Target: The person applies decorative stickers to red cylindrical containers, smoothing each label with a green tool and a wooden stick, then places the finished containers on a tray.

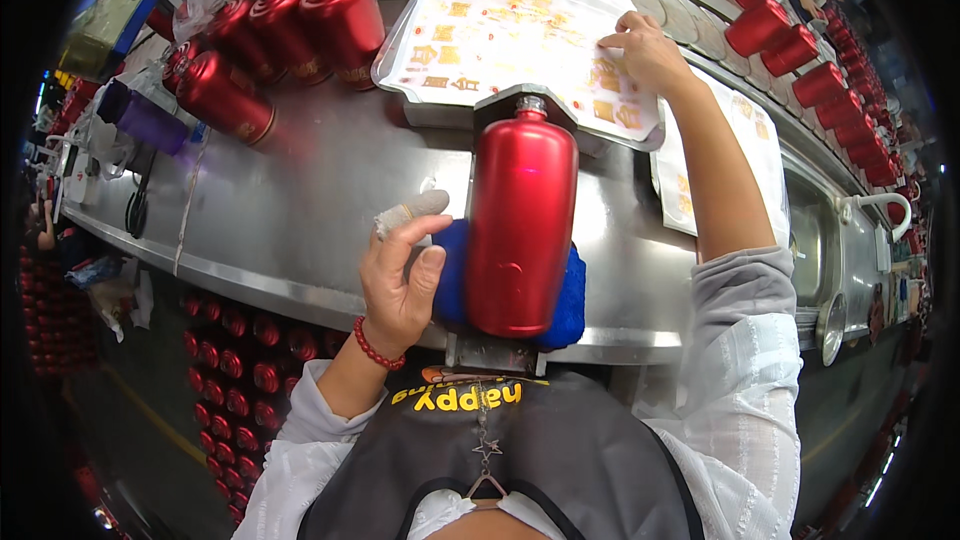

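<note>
Red bottle (pixel 522 225) hiding blue cloth (pixel 570 305)

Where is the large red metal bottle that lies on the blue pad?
In the head view, the large red metal bottle lies centre, on the blue pad at the steel table's near edge, right of the left hand, below the tray of gold decal sheets.

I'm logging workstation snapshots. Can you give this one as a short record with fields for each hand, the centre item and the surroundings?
Left hand: open, beside the blue pad, a wrap on one finger
Right hand: fingertips on the decal sheet
Centre: red bottle lying on the blue pad, neck in a metal bracket
Surface: steel bench
Around: more red bottles at upper left
</note>
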`<state>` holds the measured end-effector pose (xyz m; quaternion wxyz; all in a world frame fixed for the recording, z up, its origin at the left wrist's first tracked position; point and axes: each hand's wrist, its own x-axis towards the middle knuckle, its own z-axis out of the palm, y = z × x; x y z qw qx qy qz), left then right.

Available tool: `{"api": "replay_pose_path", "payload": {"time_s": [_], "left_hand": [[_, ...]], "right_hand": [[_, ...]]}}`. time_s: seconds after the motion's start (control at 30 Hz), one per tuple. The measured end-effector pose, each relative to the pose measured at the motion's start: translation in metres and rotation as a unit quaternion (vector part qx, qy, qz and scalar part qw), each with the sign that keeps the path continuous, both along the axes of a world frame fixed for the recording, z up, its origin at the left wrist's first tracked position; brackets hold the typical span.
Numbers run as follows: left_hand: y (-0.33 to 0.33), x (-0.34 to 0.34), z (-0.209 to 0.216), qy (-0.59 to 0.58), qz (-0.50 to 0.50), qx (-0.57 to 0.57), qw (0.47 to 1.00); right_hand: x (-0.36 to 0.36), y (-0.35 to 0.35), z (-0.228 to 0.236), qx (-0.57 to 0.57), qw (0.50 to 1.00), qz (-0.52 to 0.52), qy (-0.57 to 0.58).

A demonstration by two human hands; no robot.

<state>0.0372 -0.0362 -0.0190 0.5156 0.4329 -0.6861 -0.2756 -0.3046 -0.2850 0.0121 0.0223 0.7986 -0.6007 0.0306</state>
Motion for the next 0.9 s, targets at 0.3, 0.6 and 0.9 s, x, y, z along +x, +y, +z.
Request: {"api": "replay_pose_path", "payload": {"time_s": [0.3,0.6,0.9], "left_hand": [[-0.022,-0.004,-0.009,-0.001,-0.035,0.010,0.999],[-0.017,-0.005,-0.007,-0.006,-0.070,0.079,0.994],[0.005,-0.005,0.000,-0.185,-0.143,-0.025,0.972]], "right_hand": [[-0.055,-0.078,-0.029,-0.123,0.978,-0.166,-0.012],[-0.082,-0.110,-0.061,-0.317,0.927,-0.107,-0.172],[-0.024,0.016,0.055,-0.257,0.945,0.113,-0.168]]}}
